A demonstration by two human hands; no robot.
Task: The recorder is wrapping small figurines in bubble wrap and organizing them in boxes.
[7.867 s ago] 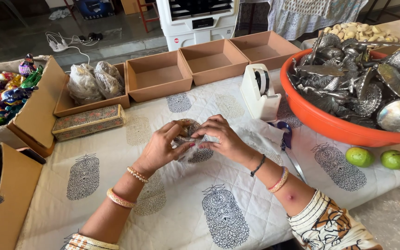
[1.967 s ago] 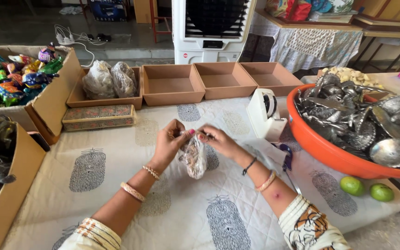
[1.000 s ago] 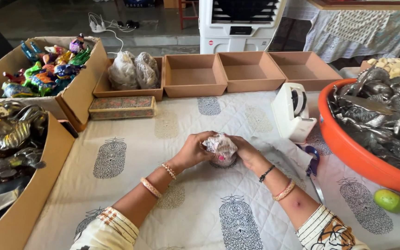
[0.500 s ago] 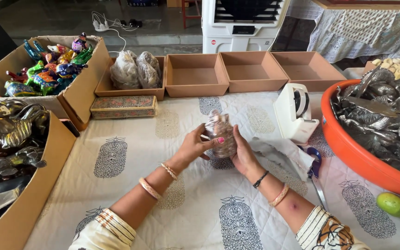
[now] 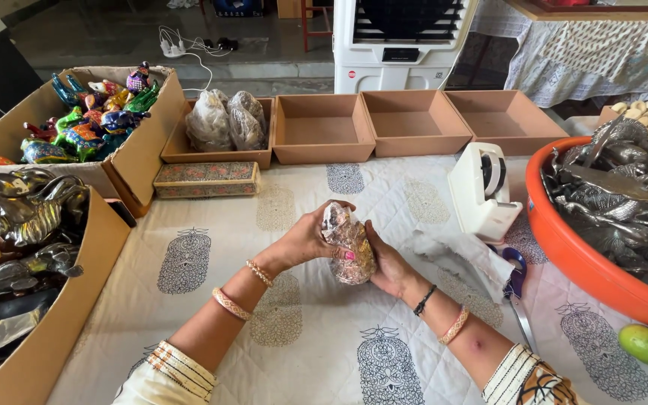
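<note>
Both hands, left hand (image 5: 307, 241) and right hand (image 5: 388, 262), clasp the plastic-wrapped bundle (image 5: 348, 243) upright, mid-wrap, just left of the tape dispenser (image 5: 483, 191); sealing likely needs tape.

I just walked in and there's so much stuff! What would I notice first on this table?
Probably the big orange tub on the right, heaped with shiny silver metal figures. Then the cardboard box at the far left, full of brightly painted animal toys. In the middle, the left hand and right hand hold a bundle wrapped in clear plastic.
</note>
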